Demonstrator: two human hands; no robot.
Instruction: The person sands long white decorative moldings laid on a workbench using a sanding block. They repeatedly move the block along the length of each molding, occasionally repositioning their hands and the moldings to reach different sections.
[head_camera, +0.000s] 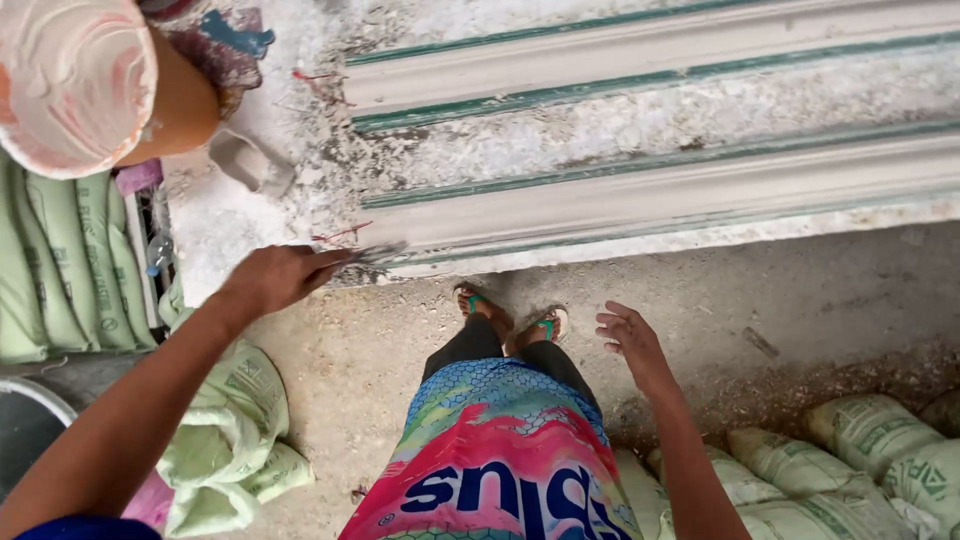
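My left hand (275, 277) is closed on a small flat scraper blade (372, 254), whose tip touches the near end of a long white plaster moulding (640, 195) on a dusty bench. My right hand (630, 335) hangs free beside my hip, fingers spread and holding nothing. A second white moulding (600, 65) lies parallel farther back, each edged with green strips. My feet in sandals (508, 318) stand on the concrete floor below the bench edge.
A person in a plaster-smeared cap (70, 80) stands at the top left. A grey cup-like scoop (245, 158) lies on the bench. Pale green sacks are stacked at the left (60, 260), beside my left leg (235, 430) and at the bottom right (850, 450).
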